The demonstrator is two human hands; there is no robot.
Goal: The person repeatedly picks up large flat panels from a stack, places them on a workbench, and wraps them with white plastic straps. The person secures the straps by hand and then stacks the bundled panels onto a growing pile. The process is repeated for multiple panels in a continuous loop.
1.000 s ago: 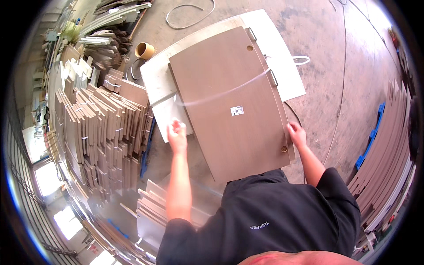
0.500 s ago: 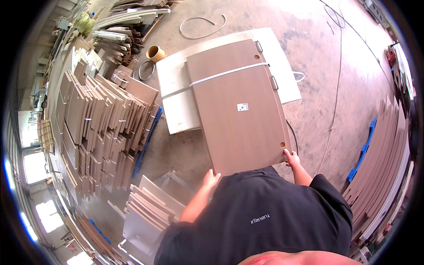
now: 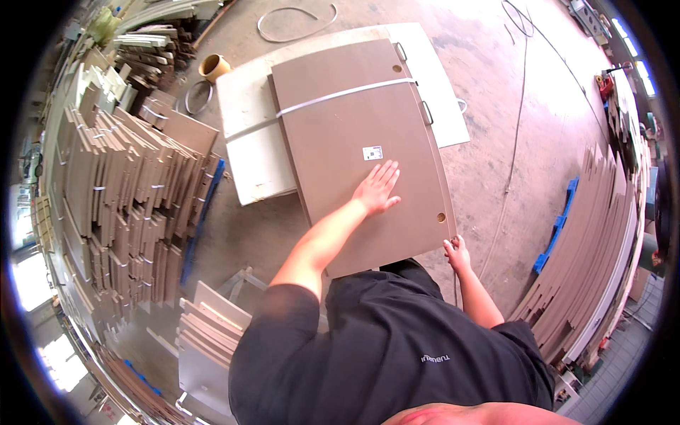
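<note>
A stack of brown cabinet panels (image 3: 354, 205) lies in front of me, with a pale strap (image 3: 347, 97) around its far part. Its top panel has a small label (image 3: 372, 153) and round holes near two right-hand corners. Dark handles (image 3: 428, 112) show along the right edge. My left hand (image 3: 377, 188) rests flat on the top panel just below the label, fingers stretched out. My right hand (image 3: 457, 252) is at the near right corner, fingers curled closed. A thin dark line hangs below it; what the fingers hold is too small to make out.
White boards (image 3: 248, 166) lie under the panels. Strapped brown panels (image 3: 120, 191) stand at left beside a blue pallet (image 3: 204, 219); long brown boards (image 3: 581, 248) stand at right. A tape roll (image 3: 214, 67), a loose strap coil (image 3: 198, 97) and a cable (image 3: 523, 106) are on the floor.
My left hand has left the near left corner and now lies on the top panel. My right hand has come off the right edge slightly, fingers curled. The view has shifted.
</note>
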